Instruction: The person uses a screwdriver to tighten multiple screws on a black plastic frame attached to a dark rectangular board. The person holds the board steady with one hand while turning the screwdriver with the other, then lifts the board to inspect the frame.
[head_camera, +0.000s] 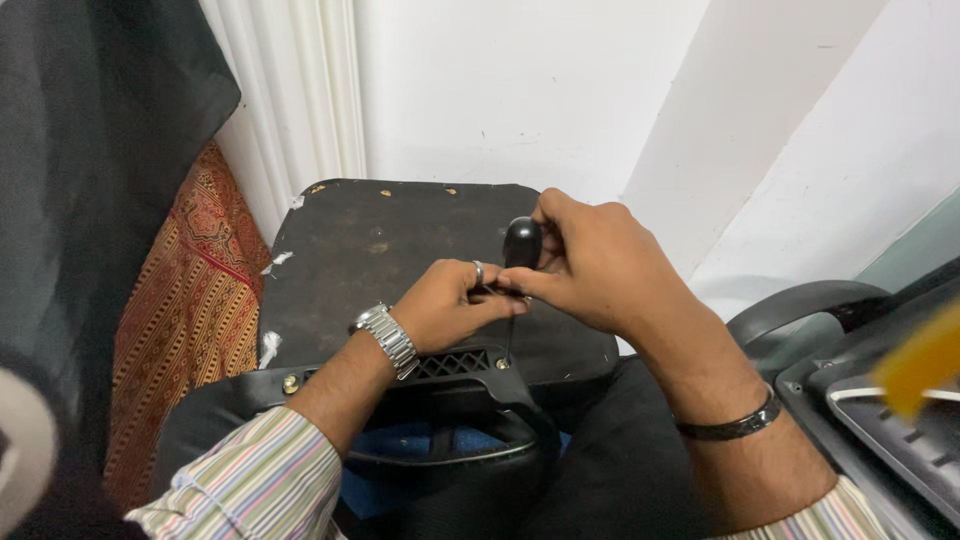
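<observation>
An upturned black chair seat (370, 250) lies in front of me, its worn underside facing up. A screwdriver with a rounded black handle (522, 243) stands upright over the black plastic bracket (455, 365) at the seat's near edge. My right hand (590, 265) wraps around the handle from the right. My left hand (450, 303), with a ring and a metal wristwatch, pinches the thin shaft just below the handle. The tip of the shaft meets the bracket near a screw (502, 363).
A dark curved armrest (800, 300) and a grey plastic part (880, 420) lie at the right. A patterned orange-red cloth (190, 300) hangs at the left beside a white door frame (300, 100). White wall stands behind the seat.
</observation>
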